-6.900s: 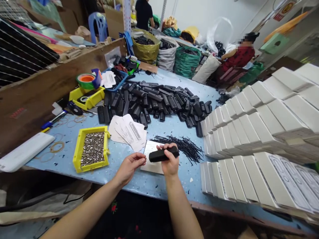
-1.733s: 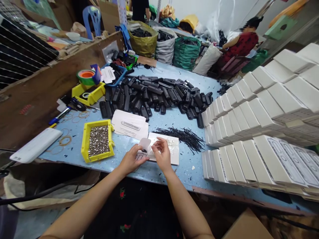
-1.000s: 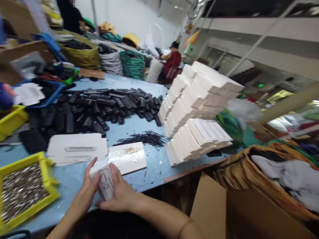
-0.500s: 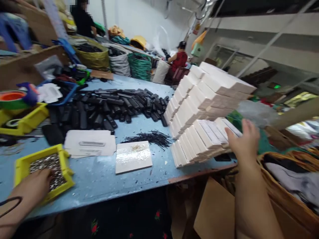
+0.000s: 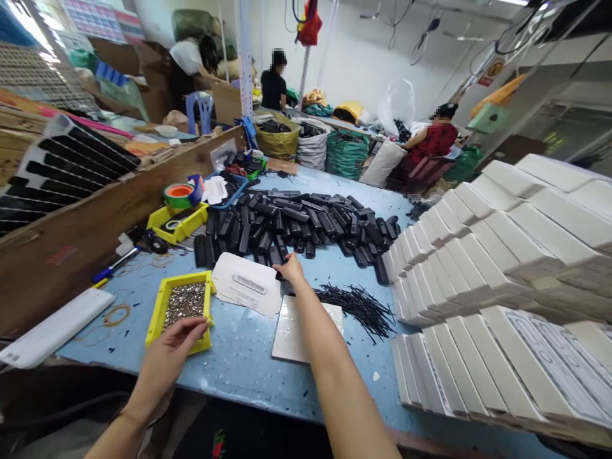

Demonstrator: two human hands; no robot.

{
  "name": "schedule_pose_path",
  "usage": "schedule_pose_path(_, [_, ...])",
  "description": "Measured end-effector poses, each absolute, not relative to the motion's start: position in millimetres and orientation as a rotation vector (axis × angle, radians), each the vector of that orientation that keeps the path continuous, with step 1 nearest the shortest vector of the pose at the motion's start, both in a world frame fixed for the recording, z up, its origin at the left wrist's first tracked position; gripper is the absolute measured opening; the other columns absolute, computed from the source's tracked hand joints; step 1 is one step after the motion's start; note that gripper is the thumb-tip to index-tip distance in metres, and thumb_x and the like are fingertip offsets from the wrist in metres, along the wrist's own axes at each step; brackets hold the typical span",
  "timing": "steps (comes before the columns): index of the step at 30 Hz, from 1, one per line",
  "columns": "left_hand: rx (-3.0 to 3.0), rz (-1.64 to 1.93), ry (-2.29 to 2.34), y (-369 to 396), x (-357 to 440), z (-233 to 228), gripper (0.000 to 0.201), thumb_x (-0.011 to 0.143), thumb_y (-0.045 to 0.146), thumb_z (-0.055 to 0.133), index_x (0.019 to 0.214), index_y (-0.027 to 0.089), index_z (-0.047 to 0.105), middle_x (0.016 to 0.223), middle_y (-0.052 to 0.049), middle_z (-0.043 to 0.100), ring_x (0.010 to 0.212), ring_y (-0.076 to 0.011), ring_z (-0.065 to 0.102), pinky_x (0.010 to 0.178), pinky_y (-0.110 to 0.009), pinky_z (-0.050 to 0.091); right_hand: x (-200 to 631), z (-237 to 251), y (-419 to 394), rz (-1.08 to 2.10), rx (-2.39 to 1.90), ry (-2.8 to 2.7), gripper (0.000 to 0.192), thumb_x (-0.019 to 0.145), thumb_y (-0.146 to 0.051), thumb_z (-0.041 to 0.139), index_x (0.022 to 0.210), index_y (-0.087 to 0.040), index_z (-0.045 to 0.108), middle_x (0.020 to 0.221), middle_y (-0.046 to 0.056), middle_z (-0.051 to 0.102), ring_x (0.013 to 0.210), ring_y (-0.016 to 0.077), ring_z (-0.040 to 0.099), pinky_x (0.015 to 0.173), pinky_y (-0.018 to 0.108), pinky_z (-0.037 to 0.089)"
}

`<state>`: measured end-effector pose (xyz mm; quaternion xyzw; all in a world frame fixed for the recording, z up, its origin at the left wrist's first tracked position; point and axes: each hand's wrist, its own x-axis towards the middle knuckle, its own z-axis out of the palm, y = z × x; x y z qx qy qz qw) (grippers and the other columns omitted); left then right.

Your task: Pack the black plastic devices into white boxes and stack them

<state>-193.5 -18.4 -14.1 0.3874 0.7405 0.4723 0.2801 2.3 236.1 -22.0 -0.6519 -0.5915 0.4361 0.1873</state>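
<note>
Yellow tray (image 5: 155,313), black parts (image 5: 296,223), white boxes (image 5: 478,268), blue table (image 5: 239,357).

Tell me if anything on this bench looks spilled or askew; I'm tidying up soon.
Small black bits are strewn over the blue table, thickest near the loose heap of thin black sticks. The black parts lie jumbled in a pile, unlike the neatly stacked white boxes. Nothing looks damaged.
</note>
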Motion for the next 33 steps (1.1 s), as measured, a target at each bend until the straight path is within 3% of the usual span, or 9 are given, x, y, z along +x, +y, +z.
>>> schedule_pose_path(4, [0.848, 1.360, 1.731, -19.0, -165.7, -21.9, 0.047, 0.061, 0.058, 0.075, 0.085, 0.018, 0.072, 0.090, -0.009, 0.074, 0.084, -0.0230, 0.069, 0.081, -0.035, 0.056, 47.0, -29.6, 224.6, 1.374, -1.799, -1.581, 0.064, 0.062, -0.022, 0.075, 0.121, -0.010, 0.050, 0.108, 0.011, 0.061, 0.098, 0.0125, 0.059, 0.093, 0.024, 0.046])
schedule_pose_path(7, [0.834, 1.359, 1.561, -9.1, -136.9, -30.1, 0.041, 0.064, 0.054, 0.075, 0.084, 0.019, 0.072, 0.084, -0.007, 0.072, 0.080, -0.0209, 0.067, 0.079, -0.034, 0.056, 97.4, -25.4, 190.7, 1.532, -1.634, -1.523, 0.058, 0.071, -0.039, 0.066, 0.120, -0.011, 0.052, 0.110, 0.009, 0.060, 0.095, 0.0097, 0.060, 0.086, 0.021, 0.049])
schedule_pose_path(10, [0.865, 1.331, 1.403, 4.0, -100.8, -34.1, 0.032, 0.070, 0.048, 0.072, 0.082, 0.019, 0.072, 0.081, -0.005, 0.070, 0.076, -0.0181, 0.065, 0.076, -0.031, 0.054, 123.4, -18.0, 141.2, 1.730, -1.333, -1.350, 0.064, 0.072, -0.052, 0.060, 0.124, -0.019, 0.045, 0.118, 0.005, 0.057, 0.098, 0.0090, 0.060, 0.085, 0.023, 0.051])
schedule_pose_path(12, [0.870, 1.290, 1.306, 11.4, -77.3, -32.7, 0.027, 0.072, 0.044, 0.071, 0.082, 0.018, 0.071, 0.081, -0.004, 0.068, 0.075, -0.0164, 0.063, 0.076, -0.030, 0.053, 121.9, -12.8, 110.9, 1.782, -1.109, -1.080, 0.062, 0.070, -0.050, 0.064, 0.121, -0.021, 0.043, 0.104, 0.002, 0.058, 0.087, 0.0072, 0.060, 0.082, 0.025, 0.052])
schedule_pose_path(15, [0.808, 1.257, 1.198, 17.9, -50.5, -26.5, 0.025, 0.070, 0.038, 0.074, 0.083, 0.017, 0.069, 0.078, -0.003, 0.066, 0.074, -0.0147, 0.061, 0.075, -0.028, 0.051, 106.9, -1.6, 81.7, 1.622, -0.922, -0.744, 0.046, 0.067, -0.038, 0.063, 0.103, -0.017, 0.045, 0.073, -0.004, 0.050, 0.066, 0.0023, 0.052, 0.072, 0.023, 0.051])
schedule_pose_path(17, [0.739, 1.290, 1.152, 18.6, -39.5, -21.4, 0.025, 0.067, 0.033, 0.076, 0.084, 0.017, 0.066, 0.078, -0.001, 0.064, 0.073, -0.0132, 0.060, 0.074, -0.026, 0.049, 98.2, 8.0, 72.5, 1.461, -0.844, -0.651, 0.041, 0.065, -0.033, 0.057, 0.100, -0.017, 0.043, 0.067, -0.006, 0.043, 0.062, 0.0010, 0.047, 0.068, 0.021, 0.049])
schedule_pose_path(25, [0.585, 1.339, 1.072, 13.7, -28.6, -9.5, 0.036, 0.061, 0.022, 0.081, 0.080, 0.017, 0.050, 0.069, 0.004, 0.061, 0.066, -0.0079, 0.056, 0.067, -0.020, 0.044, 86.8, 22.0, 64.1, 1.295, -0.760, -0.512, 0.036, 0.061, -0.034, 0.048, 0.083, -0.016, 0.025, 0.061, -0.007, 0.034, 0.054, -0.0003, 0.040, 0.061, 0.018, 0.043])
schedule_pose_path(33, [0.617, 1.459, 1.107, 7.3, -12.2, -23.2, 0.038, 0.064, 0.024, 0.080, 0.070, 0.018, 0.043, 0.069, 0.003, 0.062, 0.068, -0.0096, 0.058, 0.070, -0.023, 0.046, 89.8, 10.9, 69.8, 1.325, -0.826, -0.284, 0.040, 0.058, -0.036, 0.048, 0.085, -0.017, 0.026, 0.062, -0.007, 0.031, 0.054, 0.0005, 0.038, 0.061, 0.019, 0.043])
